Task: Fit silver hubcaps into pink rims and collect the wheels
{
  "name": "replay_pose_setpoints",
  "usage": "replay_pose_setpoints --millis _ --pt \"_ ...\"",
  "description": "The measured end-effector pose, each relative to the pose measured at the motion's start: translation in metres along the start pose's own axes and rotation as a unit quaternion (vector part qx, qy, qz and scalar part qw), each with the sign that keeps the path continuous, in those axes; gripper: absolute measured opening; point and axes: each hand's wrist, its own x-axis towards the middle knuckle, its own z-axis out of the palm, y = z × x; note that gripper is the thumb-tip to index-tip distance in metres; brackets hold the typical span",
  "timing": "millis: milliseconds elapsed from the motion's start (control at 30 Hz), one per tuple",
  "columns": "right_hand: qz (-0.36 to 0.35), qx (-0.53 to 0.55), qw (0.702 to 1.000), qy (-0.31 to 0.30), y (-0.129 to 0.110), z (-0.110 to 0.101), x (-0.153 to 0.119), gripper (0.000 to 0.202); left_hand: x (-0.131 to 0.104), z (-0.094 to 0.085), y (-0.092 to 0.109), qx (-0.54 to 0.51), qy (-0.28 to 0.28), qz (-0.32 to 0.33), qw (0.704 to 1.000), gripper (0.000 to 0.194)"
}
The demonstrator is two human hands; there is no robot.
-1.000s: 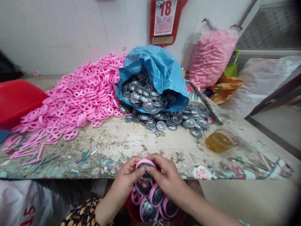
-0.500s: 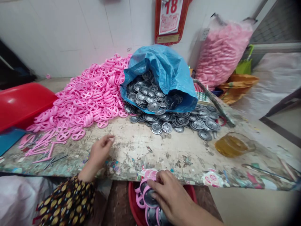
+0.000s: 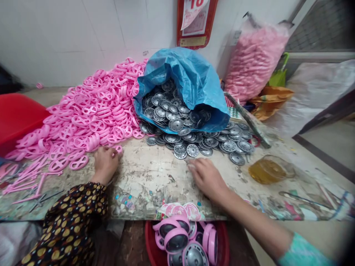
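My left hand (image 3: 106,164), its fingers curled, is closed on the edge of a pink ring (image 3: 118,148) at the front of a pile of pink spoked rings (image 3: 97,125). With fingers reaching forward and nothing seen in them, my right hand (image 3: 208,177) is over the table just in front of grey wheel discs (image 3: 192,150). More discs spill from a blue bag (image 3: 185,74). Below the table edge, a red basin (image 3: 226,245) holds pink-rimmed grey wheels (image 3: 176,240).
A cup of amber liquid (image 3: 267,170) stands at the right. Pink and dark rods (image 3: 41,184) lie at the left, near a red tray (image 3: 22,118). A bar (image 3: 246,120) leans right of the bag. Round pink labels (image 3: 177,210) lie at the front edge.
My right hand has left the wheels in the basin and moved up to the table by the grey discs. My left hand has moved left and forward to the pink ring. The view has shifted slightly.
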Motion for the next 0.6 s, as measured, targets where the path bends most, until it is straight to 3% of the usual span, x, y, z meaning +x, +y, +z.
replay_pose_setpoints --millis 67,133,200,267,300,367,500,600 --pt "0.041 -0.098 0.994 -0.004 0.015 0.008 0.027 0.037 -0.016 -0.005 0.016 -0.090 -0.022 0.008 0.996 0.022" --pt "0.067 -0.161 0.984 -0.022 0.024 0.015 0.048 0.043 -0.036 -0.011 0.035 -0.272 -0.068 -0.061 0.958 0.021" --pt "0.065 -0.190 0.979 -0.038 0.026 0.020 0.057 0.042 -0.055 -0.017 0.053 -0.506 -0.134 -0.134 0.841 0.022" --pt "0.051 -0.198 0.978 -0.045 0.025 0.020 0.056 0.040 -0.072 -0.022 0.068 -0.637 -0.209 -0.209 0.712 0.021" --pt "0.044 -0.197 0.979 -0.040 0.024 0.018 0.052 0.039 -0.079 -0.024 0.075 -0.669 -0.238 -0.241 0.661 0.019" --pt "0.013 -0.178 0.984 -0.012 0.017 0.010 0.037 0.038 -0.093 -0.028 0.086 -0.695 -0.273 -0.297 0.595 0.014" --pt "-0.164 -0.095 0.981 0.041 -0.013 -0.003 0.001 0.040 -0.119 -0.029 0.110 -0.701 -0.301 -0.347 0.546 0.007" --pt "-0.265 -0.076 0.961 0.034 -0.040 0.000 -0.019 0.034 -0.137 -0.026 0.125 -0.710 -0.326 -0.342 0.523 0.005"
